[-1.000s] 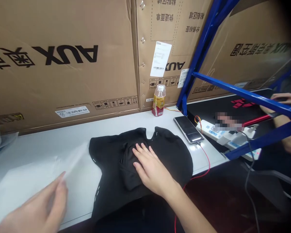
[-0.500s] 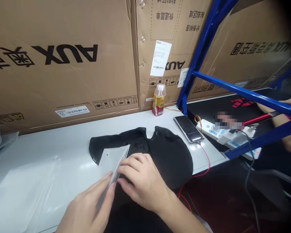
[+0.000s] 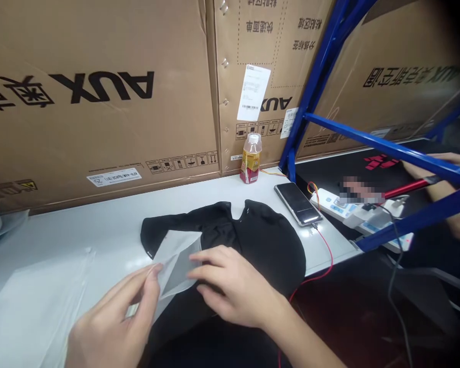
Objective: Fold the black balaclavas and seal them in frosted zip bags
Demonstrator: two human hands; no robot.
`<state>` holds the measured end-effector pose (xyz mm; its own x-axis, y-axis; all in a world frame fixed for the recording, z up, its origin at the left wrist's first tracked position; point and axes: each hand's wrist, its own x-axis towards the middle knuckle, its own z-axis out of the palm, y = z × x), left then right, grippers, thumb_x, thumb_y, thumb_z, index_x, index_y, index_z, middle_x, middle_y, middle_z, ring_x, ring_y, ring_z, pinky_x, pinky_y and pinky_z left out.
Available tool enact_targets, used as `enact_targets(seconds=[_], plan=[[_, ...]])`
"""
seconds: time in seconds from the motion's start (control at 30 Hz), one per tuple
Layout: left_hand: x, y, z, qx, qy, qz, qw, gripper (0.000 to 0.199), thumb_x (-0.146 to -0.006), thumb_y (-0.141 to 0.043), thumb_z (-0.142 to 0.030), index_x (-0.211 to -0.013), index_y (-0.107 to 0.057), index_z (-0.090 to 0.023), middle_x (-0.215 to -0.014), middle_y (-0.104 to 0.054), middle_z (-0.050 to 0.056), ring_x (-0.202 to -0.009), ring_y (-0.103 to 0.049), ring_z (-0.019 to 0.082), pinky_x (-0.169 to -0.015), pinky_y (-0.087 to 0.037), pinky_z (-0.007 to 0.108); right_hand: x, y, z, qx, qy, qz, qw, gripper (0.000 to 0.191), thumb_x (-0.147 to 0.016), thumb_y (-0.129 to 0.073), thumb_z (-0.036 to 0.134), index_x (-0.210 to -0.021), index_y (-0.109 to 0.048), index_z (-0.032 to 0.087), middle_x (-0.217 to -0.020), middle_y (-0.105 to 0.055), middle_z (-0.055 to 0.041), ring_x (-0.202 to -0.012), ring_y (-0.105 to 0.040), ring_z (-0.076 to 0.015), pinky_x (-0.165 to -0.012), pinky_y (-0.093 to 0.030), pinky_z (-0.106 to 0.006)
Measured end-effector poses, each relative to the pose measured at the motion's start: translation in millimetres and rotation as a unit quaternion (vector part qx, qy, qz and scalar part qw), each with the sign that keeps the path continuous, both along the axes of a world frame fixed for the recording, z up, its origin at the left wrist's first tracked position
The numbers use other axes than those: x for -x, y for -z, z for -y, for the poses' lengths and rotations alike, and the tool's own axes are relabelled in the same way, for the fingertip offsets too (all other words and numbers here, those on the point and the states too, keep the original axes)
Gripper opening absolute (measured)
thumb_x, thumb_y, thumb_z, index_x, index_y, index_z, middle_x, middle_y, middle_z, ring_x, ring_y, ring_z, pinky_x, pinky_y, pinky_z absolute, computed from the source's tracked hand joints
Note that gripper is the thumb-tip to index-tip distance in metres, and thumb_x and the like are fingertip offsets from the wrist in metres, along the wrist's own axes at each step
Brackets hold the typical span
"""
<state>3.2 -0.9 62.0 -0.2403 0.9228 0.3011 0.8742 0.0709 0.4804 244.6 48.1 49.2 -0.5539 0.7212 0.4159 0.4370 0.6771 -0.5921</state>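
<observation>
My left hand pinches the edge of a translucent plastic bag between thumb and fingers. The bag's mouth gapes, its two layers standing apart. At its right side is my right hand, fingers spread and slightly blurred. The fingertips overlap the bag's edge; whether they press on it I cannot tell. Beneath the bag and both hands lies a dark folded cloth piece with a notch in its far edge. Part of the cloth is hidden by the bag and my right hand.
More clear plastic bags lie on the white table at left. A drink bottle and a charging phone stand and lie behind. Large cartons form the back; a blue metal frame and another person's arm are right.
The bag's mouth has spread wider. My left hand has shifted left with its edge, and my right hand's fingers have parted from the left ones. The dark cloth stays put.
</observation>
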Motion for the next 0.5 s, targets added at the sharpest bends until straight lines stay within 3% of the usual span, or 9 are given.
enact_targets(seconds=[0.07, 0.13, 0.2, 0.27, 0.33, 0.4, 0.5], plan=[[-6, -0.1, -1, 0.035, 0.015, -0.026, 0.999, 0.038, -0.097, -0.053, -0.059, -0.101, -0.081, -0.035, -0.112, -0.082, 0.0, -0.098, -0.079, 0.03, -0.07, -0.063, 0.033, -8, 3.6, -5, 0.031, 0.141, -0.039, 0.989, 0.028, -0.104, -0.057, 0.026, -0.131, -0.063, 0.024, -0.132, -0.067, -0.0077, -0.118, -0.063, -0.0239, -0.101, -0.052, -0.039], [-11, 0.0, -3, 0.086, 0.049, -0.019, 0.995, 0.039, -0.094, -0.055, -0.064, -0.102, -0.079, -0.035, -0.107, -0.082, 0.0, -0.085, -0.079, 0.026, -0.063, -0.061, 0.03, -16, 7.7, -10, 0.068, 0.281, -0.007, 0.957, 0.028, -0.104, -0.058, 0.04, -0.123, -0.066, 0.021, -0.115, -0.069, -0.0117, -0.109, -0.064, -0.0309, -0.095, -0.054, -0.048], [-12, 0.2, -5, 0.125, 0.082, -0.002, 0.989, 0.039, -0.093, -0.055, -0.065, -0.105, -0.077, -0.035, -0.106, -0.082, 0.001, -0.08, -0.078, 0.025, -0.061, -0.061, 0.029, -20, 10.2, -15, 0.102, 0.339, 0.074, 0.932, 0.037, -0.1, -0.063, 0.055, -0.108, -0.067, 0.019, -0.101, -0.068, -0.0131, -0.101, -0.064, -0.036, -0.09, -0.054, -0.055], [-12, 0.1, -7, 0.154, 0.103, 0.02, 0.983, 0.035, -0.095, -0.052, -0.06, -0.108, -0.073, -0.034, -0.103, -0.081, 0.003, -0.08, -0.078, 0.026, -0.061, -0.062, 0.03, -19, 9.6, -17, 0.121, 0.329, 0.133, 0.927, 0.04, -0.095, -0.068, 0.06, -0.099, -0.066, 0.02, -0.097, -0.065, -0.0126, -0.097, -0.063, -0.0375, -0.085, -0.055, -0.056], [-12, -0.5, -9, 0.181, 0.121, 0.036, 0.975, 0.029, -0.096, -0.049, -0.05, -0.111, -0.067, -0.033, -0.099, -0.08, 0.004, -0.077, -0.078, 0.025, -0.059, -0.061, 0.029, -11, 6.1, -16, 0.131, 0.301, 0.136, 0.935, 0.033, -0.094, -0.072, 0.053, -0.097, -0.063, 0.022, -0.098, -0.065, -0.0104, -0.097, -0.064, -0.0356, -0.084, -0.055, -0.052], [-14, -1.3, -11, 0.194, 0.135, 0.032, 0.971, 0.025, -0.094, -0.047, -0.041, -0.112, -0.062, -0.031, -0.098, -0.078, 0.004, -0.073, -0.077, 0.024, -0.056, -0.059, 0.029, 1, 1.3, -12, 0.154, 0.265, 0.096, 0.947, 0.026, -0.093, -0.076, 0.043, -0.102, -0.059, 0.024, -0.103, -0.067, -0.0078, -0.099, -0.066, -0.0331, -0.084, -0.056, -0.047], [-22, -1.9, -13, 0.196, 0.151, 0.025, 0.969, 0.022, -0.095, -0.043, -0.039, -0.109, -0.057, -0.031, -0.095, -0.075, 0.005, -0.071, -0.074, 0.025, -0.055, -0.056, 0.03, 19, -3.6, -6, 0.198, 0.238, 0.013, 0.951, 0.034, -0.091, -0.076, 0.031, -0.113, -0.051, 0.026, -0.106, -0.07, -0.0058, -0.099, -0.07, -0.0315, -0.081, -0.057, -0.042]])
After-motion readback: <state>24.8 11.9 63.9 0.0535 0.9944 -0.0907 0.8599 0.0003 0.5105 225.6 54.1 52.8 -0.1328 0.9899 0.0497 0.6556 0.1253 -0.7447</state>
